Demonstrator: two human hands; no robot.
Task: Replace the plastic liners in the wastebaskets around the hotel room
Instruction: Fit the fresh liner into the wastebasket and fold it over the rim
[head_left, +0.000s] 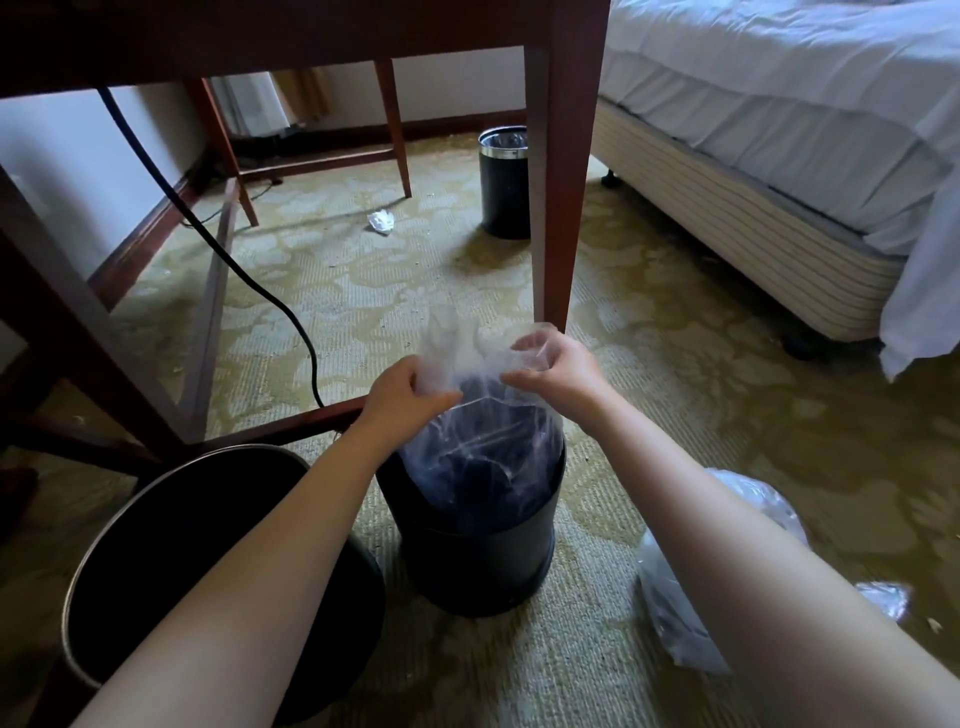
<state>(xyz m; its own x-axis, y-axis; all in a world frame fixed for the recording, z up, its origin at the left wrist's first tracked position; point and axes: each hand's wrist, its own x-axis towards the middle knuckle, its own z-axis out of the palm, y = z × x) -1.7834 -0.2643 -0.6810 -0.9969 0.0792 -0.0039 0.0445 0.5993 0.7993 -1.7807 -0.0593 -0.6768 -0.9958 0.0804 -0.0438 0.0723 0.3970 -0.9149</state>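
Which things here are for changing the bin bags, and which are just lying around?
For the job: left hand and right hand, both pinching the clear bag; middle bin under it; bare bin at the left; far bin, already lined; crumpled bags at the right.

Just lying about: paper scrap, black cable, desk, bed.

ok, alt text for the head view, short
Left hand and right hand pinch the top of a clear plastic liner rising from a black wastebasket on carpet. An unlined wastebasket sits left, a crumpled bag right, a third wastebasket beyond the desk leg.
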